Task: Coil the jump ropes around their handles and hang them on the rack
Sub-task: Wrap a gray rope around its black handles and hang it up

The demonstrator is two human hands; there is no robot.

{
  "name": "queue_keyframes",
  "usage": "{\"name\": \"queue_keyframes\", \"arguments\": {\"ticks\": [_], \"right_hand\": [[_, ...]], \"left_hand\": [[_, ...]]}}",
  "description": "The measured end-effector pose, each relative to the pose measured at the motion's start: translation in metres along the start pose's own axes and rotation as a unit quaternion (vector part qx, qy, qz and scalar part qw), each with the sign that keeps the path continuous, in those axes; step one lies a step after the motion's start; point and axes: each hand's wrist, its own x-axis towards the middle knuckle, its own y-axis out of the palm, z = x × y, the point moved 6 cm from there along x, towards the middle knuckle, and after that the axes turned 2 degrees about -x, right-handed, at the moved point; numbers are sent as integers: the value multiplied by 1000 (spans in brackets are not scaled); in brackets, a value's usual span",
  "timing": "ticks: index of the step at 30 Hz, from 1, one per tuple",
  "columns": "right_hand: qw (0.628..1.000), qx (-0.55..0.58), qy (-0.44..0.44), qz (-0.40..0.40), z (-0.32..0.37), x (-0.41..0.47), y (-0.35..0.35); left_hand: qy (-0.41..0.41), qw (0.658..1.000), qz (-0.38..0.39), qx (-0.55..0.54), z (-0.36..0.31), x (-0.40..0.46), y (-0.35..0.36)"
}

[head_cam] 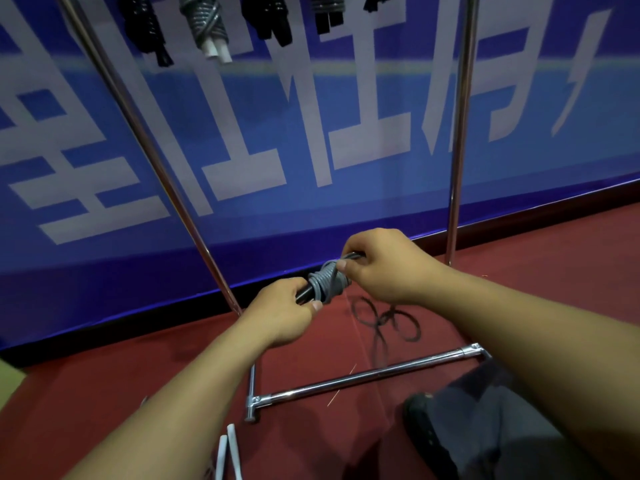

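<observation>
Red floor (145,368), blue banner (346,116) at 12 | rack (363,374): five coiled bundles (211,26) hanging | left hand (280,311) and right hand (384,265) fingers pinch grey rope (327,280) coiled on handles

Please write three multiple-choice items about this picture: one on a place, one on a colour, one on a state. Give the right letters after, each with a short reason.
1. Where do the finished jump rope bundles hang?
A. at the top of the picture, on the rack
B. on the low bar near the floor
C. on the person's arm

2. What colour is the rope coiled between the hands?
A. red
B. grey
C. yellow

3. What is the state of the black rope on the floor?
A. wound tight on its handles
B. hung up
C. lying loose in loops

Answers:
1 A: the bundles hang along the top edge, above the chrome poles.
2 B: grey turns wrap the dark handles that the left hand and right hand hold.
3 C: its loops are spread on the red floor, uncoiled.
</observation>
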Motion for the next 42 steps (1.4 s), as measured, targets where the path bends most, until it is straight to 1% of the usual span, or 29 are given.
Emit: {"name": "queue_keyframes", "arguments": {"ticks": [5,10,12,15,20,24,29,33,36,39,42], "right_hand": [[998,-42,-41,5,-7,0,6],[992,-65,-94,61,-3,-2,13],[991,-69,-92,69,-3,-1,15],[993,-79,-70,60,-9,4,15],[992,-107,-26,58,-27,10,13],[993,-105,-3,62,-35,14,16],[997,-47,-21,60,-37,21,24],[996,-37,-47,68,-35,22,28],[997,-33,-33,63,-39,23,22],[998,-18,1,54,-45,23,15],[996,59,35,58,-53,22,13]], "left_hand": [[19,997,70,32,-3,-4,13],[26,985,162,59,-6,-12,29],[25,979,194,56,-6,-16,34],[43,974,215,52,-9,-20,38],[59,973,223,13,-13,-23,37],[58,973,223,-4,-13,-24,37],[74,975,209,33,-14,-24,32],[111,969,206,76,-20,-29,25],[137,965,205,87,-24,-34,20],[156,967,193,62,-26,-36,17],[170,967,187,3,-31,-39,12]]}}
